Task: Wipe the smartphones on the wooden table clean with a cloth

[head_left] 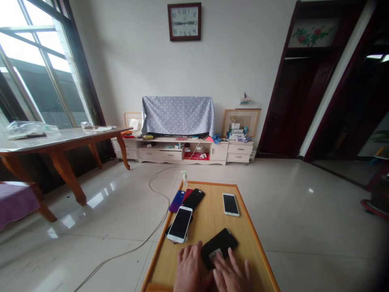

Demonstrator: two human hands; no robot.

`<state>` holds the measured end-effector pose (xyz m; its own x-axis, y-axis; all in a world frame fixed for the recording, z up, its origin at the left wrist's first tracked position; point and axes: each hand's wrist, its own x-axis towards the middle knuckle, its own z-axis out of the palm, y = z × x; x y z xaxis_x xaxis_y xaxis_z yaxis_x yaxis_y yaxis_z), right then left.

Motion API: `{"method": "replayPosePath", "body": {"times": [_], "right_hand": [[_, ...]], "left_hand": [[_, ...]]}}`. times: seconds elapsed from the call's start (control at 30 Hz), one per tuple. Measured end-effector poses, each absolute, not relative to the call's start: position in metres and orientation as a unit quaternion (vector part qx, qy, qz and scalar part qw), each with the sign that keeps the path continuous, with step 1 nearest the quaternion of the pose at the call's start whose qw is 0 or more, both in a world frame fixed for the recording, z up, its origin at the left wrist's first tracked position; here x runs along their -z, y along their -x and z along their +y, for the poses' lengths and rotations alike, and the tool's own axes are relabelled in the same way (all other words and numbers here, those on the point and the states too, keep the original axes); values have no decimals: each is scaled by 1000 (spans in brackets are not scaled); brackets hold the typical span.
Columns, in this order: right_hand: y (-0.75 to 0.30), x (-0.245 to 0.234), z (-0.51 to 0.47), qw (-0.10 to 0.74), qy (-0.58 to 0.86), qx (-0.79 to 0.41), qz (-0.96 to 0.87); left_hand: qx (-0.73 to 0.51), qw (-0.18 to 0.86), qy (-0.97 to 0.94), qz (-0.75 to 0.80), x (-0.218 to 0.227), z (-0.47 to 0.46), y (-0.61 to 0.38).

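A black smartphone (219, 245) is being touched by the right hand (231, 276), fingers spread, not clenched — the left hand (191, 269), also open, is kept just beside it on the low wooden table (209, 219).

Head view, as I follow it from my remote station: the person's right hand (231, 276) rests spread fingers on a black-cased phone (219, 246), over a small pale patch (216, 254). The left hand (191, 269) lies flat on the wooden low table (246, 231), just beside that phone. Near it, a white-framed phone (179, 224) overlaps a dark phone (169, 231); a second white-framed phone (231, 204) lies well apart to the right. Beyond, a black phone (193, 198), red phone (187, 194) and purple phone (176, 201) overlap, below a pump bottle (184, 178) at the far edge. A cable (158, 190) crosses the tiled floor (306, 211) toward a cream cabinet (182, 151) under a wall clock (184, 21).
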<state>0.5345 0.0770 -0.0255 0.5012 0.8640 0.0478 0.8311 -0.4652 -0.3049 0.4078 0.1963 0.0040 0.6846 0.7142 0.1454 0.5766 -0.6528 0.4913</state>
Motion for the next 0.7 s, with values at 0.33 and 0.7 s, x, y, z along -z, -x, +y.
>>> {"method": "replayPosePath", "body": {"times": [0.33,0.7], "right_hand": [[-549,-7,66,144,858,-73,-487],[-605,20,62,216,874,58,-432]], "left_hand": [[-182,193,-901,344,-12,191,-410],[-186,175,-914,315,-4,193,-413]]}}
